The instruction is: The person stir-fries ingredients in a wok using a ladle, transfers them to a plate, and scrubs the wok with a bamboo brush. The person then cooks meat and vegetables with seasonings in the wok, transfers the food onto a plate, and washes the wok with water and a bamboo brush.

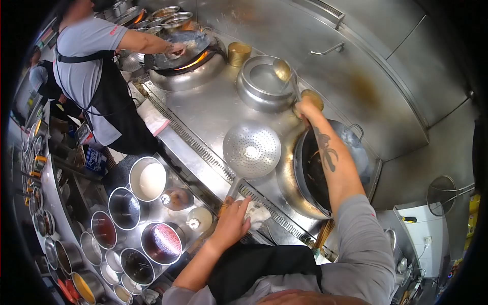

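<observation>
My left hand [232, 223] is closed around the handle of a large perforated skimmer [251, 149], whose round metal bowl lies over the steel counter. A crumpled white cloth [260, 214] is close to my left fingers. Stretched forward, my right hand [308, 110] grips the handle of a ladle [281, 70]. The ladle's bowl hangs over a round metal pot of water [266, 79]. Below my right forearm sits a dark wok [311, 168] on its burner, partly hidden by the arm; its contents are hard to make out.
A co-worker [89, 76] in a black apron works at a flaming wok [175, 56] on the far left. Several containers of sauce, one with red liquid [161, 243], stand at lower left beside two bottles. A golden tin [239, 54] is behind the pot. A wire strainer [441, 195] hangs at right.
</observation>
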Tool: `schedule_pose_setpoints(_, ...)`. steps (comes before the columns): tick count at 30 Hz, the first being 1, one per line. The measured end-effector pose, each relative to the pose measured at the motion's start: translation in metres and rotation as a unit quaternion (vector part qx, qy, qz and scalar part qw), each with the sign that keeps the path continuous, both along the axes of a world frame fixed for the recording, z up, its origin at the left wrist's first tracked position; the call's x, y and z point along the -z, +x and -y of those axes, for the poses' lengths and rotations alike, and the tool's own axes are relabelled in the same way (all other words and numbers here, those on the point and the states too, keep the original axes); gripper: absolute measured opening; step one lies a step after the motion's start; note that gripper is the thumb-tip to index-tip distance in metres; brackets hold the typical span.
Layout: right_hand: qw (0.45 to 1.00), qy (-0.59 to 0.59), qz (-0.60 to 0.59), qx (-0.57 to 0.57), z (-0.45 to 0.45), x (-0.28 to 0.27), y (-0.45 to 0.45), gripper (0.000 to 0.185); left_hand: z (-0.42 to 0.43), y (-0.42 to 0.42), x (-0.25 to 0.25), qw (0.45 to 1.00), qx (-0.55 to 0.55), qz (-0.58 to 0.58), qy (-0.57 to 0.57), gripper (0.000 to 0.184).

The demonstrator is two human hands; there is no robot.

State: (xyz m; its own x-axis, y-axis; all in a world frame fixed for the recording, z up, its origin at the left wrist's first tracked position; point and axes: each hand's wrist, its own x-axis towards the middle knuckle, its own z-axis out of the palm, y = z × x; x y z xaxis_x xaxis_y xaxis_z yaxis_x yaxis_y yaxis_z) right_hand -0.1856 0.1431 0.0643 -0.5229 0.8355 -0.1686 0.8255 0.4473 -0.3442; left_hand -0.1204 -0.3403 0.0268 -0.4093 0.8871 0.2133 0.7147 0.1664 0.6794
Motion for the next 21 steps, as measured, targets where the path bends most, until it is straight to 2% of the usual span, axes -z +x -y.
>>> schedule_pose_setpoints(1, 0.999, -0.009, 0.033, -0.002, 0.015, 0.001, -0.008, 0.021, 0.006, 0.001, 0.001, 1.0, -0.01, -0.005, 0.006, 0.063)
schedule_pose_setpoints(2, 0.999, -0.045, 0.017, -0.011, 0.02, 0.007, -0.011, 0.017, 0.011, 0.002, 0.0, 1.0, -0.017, 0.017, 0.001, 0.062)
schedule_pose_setpoints(3, 0.982, -0.174, -0.066, 0.034, 0.018, 0.013, -0.017, 0.016, 0.015, 0.002, -0.002, 0.999, -0.024, 0.038, -0.005, 0.06)
schedule_pose_setpoints(4, 0.939, -0.299, -0.148, 0.079, 0.01, 0.02, -0.024, 0.016, 0.019, 0.003, -0.003, 0.998, -0.029, 0.059, -0.01, 0.059)
schedule_pose_setpoints(5, 0.872, -0.415, -0.227, 0.123, 0.001, 0.026, -0.03, 0.018, 0.02, 0.003, -0.002, 0.998, -0.033, 0.045, 0.004, 0.058)
schedule_pose_setpoints(6, 0.783, -0.519, -0.302, 0.164, -0.002, 0.028, -0.031, 0.021, 0.02, 0.002, -0.002, 0.999, -0.036, 0.03, 0.019, 0.057)
schedule_pose_setpoints(7, 0.657, -0.611, -0.41, 0.166, -0.005, 0.032, -0.022, 0.029, 0.02, 0.004, -0.003, 0.999, -0.036, 0.017, 0.033, 0.056)
schedule_pose_setpoints(8, 0.508, -0.679, -0.506, 0.159, -0.008, 0.034, -0.011, 0.04, 0.019, 0.006, -0.005, 0.999, -0.036, 0.032, 0.021, 0.055)
schedule_pose_setpoints(11, 0.296, -0.773, -0.558, 0.062, -0.011, 0.032, 0.021, 0.066, 0.01, 0.012, -0.018, 0.999, -0.02, 0.045, 0.006, 0.054)
schedule_pose_setpoints(13, 0.271, -0.795, -0.541, 0.047, 0.005, 0.017, 0.045, 0.065, -0.002, 0.011, -0.021, 1.0, 0.011, 0.012, 0.021, 0.053)
schedule_pose_setpoints(14, 0.265, -0.784, -0.558, 0.051, 0.017, 0.008, 0.063, 0.058, -0.009, 0.011, -0.021, 0.999, 0.024, 0.01, 0.029, 0.053)
schedule_pose_setpoints(17, 0.283, -0.776, -0.564, 0.012, 0.029, 0.0, 0.119, 0.04, -0.04, 0.016, -0.013, 0.995, 0.073, 0.023, 0.066, 0.052)
schedule_pose_setpoints(19, 0.278, -0.799, -0.534, 0.009, 0.056, -0.031, 0.161, 0.042, -0.074, 0.027, -0.008, 0.986, 0.119, 0.055, 0.106, 0.052)
schedule_pose_setpoints(21, 0.266, -0.795, -0.544, 0.028, 0.085, -0.05, 0.206, 0.043, -0.114, 0.054, -0.03, 0.967, 0.217, 0.041, 0.123, 0.052)
